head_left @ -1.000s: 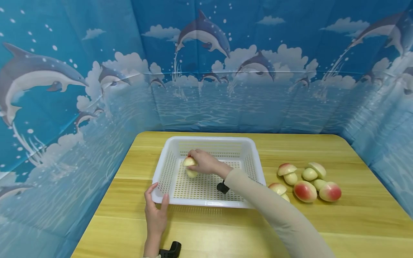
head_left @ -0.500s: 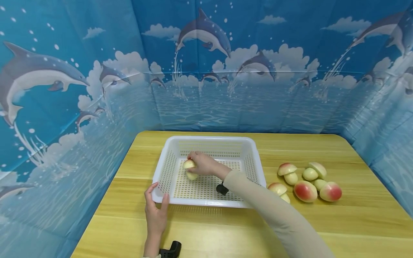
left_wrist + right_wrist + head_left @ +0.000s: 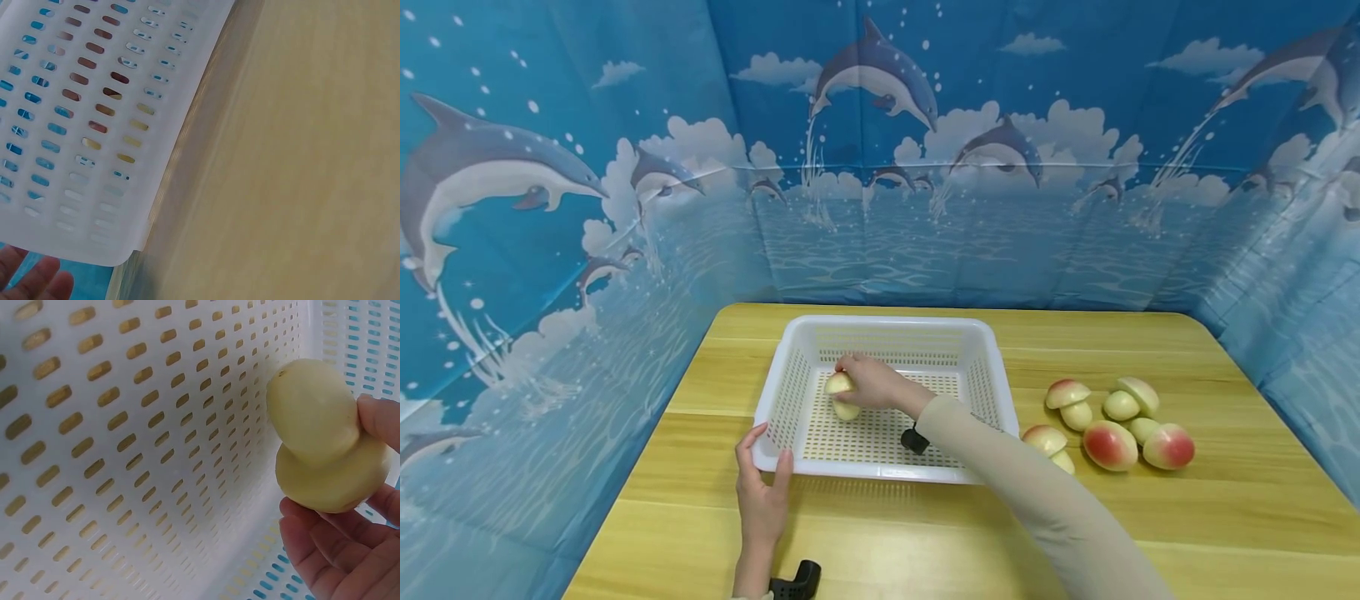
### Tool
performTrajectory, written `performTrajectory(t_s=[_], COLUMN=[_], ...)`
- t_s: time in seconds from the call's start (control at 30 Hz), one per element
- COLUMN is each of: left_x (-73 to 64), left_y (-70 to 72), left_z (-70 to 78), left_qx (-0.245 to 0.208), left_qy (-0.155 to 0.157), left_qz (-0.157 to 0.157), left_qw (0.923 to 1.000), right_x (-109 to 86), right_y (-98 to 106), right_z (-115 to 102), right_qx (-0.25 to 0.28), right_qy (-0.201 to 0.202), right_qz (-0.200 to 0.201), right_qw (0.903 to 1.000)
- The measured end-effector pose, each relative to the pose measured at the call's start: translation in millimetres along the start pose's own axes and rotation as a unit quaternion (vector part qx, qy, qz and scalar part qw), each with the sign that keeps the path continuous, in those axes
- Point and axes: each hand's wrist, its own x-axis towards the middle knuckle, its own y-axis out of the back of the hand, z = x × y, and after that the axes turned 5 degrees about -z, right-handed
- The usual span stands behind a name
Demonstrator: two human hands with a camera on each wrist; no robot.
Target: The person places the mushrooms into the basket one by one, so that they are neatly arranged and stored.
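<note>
My right hand [image 3: 876, 385] grips a toy mushroom [image 3: 842, 383], pale yellow with some red on its cap, inside a white plastic basket [image 3: 887, 473]. In the right wrist view, the thumb lies on one side of the mushroom [image 3: 312, 412] and the fingers on the other, close over the perforated floor. My left hand [image 3: 763, 500] holds the basket's front left corner, thumb at the front rim and fingers along the left side. The left wrist view shows a few fingertips [image 3: 37, 281] beside the slotted basket wall [image 3: 94, 187].
Right of the basket, several toy mushrooms with red-and-cream caps lie on the wooden table [image 3: 925, 542], among them one red-capped mushroom [image 3: 1108, 445] and one partly behind the right sleeve [image 3: 1022, 492]. A dolphin-print curtain [image 3: 880, 208] surrounds the table's back and sides.
The right hand and the mushroom have sunk slightly toward the basket floor, then stayed nearly still. The left hand has kept its place at the corner.
</note>
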Motion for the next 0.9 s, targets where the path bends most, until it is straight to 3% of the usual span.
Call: performTrajectory(t_s=[0.27,0.37,0.43,0.67,0.9], left_x=[-1.0,-0.7,-0.8,0.3,0.3], left_y=[4.2,4.3,3.3,-5.4,-10.6], left_z=[39.4,41.7,40.7,4.2,-3.4], left_qx=[0.003,0.005,0.006,0.002,0.003], left_qy=[0.005,0.010,0.006,0.002,-0.011], left_qz=[0.000,0.001,0.002,0.006,0.011], left_qw=[1.0000,0.9999,1.0000,1.0000,0.9999], right_x=[-2.3,-3.0,-3.0,-1.7,0.2], right_y=[0.4,0.6,0.8,0.4,1.2], right_z=[1.1,2.0,3.2,9.7,15.6], right_qx=[-0.002,-0.002,-0.004,-0.003,0.000], right_qy=[-0.006,-0.008,-0.010,-0.008,-0.002], right_qz=[-0.013,-0.019,-0.023,-0.027,-0.025], right_qw=[0.9999,0.9998,0.9997,0.9996,0.9997])
